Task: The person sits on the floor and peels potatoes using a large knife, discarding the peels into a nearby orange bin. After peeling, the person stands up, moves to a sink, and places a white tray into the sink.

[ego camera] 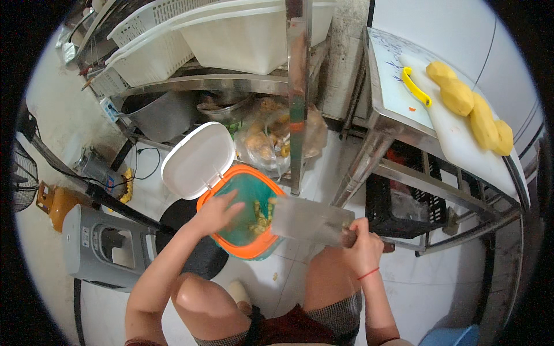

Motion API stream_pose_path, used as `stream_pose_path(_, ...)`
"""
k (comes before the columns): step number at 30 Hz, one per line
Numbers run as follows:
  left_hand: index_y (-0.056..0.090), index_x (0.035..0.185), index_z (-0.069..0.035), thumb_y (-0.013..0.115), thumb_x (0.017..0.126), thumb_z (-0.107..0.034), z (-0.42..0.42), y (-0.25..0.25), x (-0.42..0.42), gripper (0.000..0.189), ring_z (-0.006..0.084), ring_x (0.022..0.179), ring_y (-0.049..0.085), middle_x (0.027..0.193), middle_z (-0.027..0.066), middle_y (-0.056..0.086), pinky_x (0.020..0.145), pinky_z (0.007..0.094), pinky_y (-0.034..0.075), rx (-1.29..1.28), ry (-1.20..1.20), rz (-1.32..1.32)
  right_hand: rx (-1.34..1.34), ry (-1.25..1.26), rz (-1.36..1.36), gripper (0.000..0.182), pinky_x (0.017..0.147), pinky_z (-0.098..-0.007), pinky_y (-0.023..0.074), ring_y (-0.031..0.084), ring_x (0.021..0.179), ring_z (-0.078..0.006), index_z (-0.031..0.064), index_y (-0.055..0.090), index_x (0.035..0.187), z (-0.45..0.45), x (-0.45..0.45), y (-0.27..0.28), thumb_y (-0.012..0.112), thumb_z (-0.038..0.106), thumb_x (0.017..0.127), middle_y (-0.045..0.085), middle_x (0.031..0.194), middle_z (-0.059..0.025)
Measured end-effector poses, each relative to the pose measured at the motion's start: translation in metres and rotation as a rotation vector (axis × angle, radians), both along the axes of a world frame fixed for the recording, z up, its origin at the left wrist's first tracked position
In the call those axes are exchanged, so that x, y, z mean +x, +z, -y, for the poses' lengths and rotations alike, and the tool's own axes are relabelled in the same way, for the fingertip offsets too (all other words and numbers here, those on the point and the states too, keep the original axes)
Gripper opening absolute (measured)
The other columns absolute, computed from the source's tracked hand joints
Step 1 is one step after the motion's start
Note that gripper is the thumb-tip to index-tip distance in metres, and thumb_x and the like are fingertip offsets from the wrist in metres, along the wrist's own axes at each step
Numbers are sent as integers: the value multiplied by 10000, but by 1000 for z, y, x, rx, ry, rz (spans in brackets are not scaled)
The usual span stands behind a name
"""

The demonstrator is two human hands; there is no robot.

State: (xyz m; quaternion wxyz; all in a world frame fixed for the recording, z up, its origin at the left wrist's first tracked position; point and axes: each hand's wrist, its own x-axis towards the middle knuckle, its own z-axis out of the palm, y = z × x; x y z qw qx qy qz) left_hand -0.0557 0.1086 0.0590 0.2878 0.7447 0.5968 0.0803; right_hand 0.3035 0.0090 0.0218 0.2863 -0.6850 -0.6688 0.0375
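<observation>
My right hand (362, 248) is closed around the handle of a cleaver (314, 220), whose broad blade reaches left over the rim of an orange-rimmed waste bin (249, 251). Blurred by motion, my left hand (218, 214) hovers over the bin's left side with fingers apart and nothing in it. Green lining shows inside the bin, with yellowish scraps (261, 220) near the blade's tip. The bin's white lid (201, 160) stands open at the back left. Several peeled potatoes (458, 97) lie on a white cutting board (454, 134) at the right, beside a yellow peeler (416, 88).
A steel table (385, 116) carries the board; below it sits a black plastic crate (407, 207). At the back, a metal rack's post (297, 147) rises near a filled plastic bag (268, 134) and white tubs (242, 39). A grey appliance (104, 251) is at left.
</observation>
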Motion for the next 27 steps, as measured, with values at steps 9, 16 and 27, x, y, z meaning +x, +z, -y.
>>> stream_pose_path(9, 655, 1104, 13, 575, 953, -148, -171, -67, 97, 235, 415, 1035, 649, 1091, 245, 669, 908, 470, 513, 513, -154, 215, -313, 104, -1078, 231, 515, -238, 374, 467, 549, -87, 50, 532, 1164, 3, -23, 5, 608, 25, 948, 533, 711, 4)
stream_pose_path(16, 725, 1072, -65, 539, 932, -129, -260, -108, 114, 241, 262, 1045, 703, 1107, 151, 723, 830, 400, 576, 471, -21, -488, -457, -33, -1209, 155, 482, -222, 333, 449, 567, -45, 43, 577, 1128, 17, -35, -43, 621, 104, 992, 513, 699, 41)
stream_pose_path(27, 739, 1057, -118, 561, 953, -187, -302, -107, 71, 217, 265, 1097, 668, 1165, 85, 696, 827, 396, 562, 572, -119, -805, -447, -61, -1079, 188, 550, -230, 370, 453, 629, -48, 21, 599, 1107, 32, -39, -74, 671, 74, 940, 524, 696, 26)
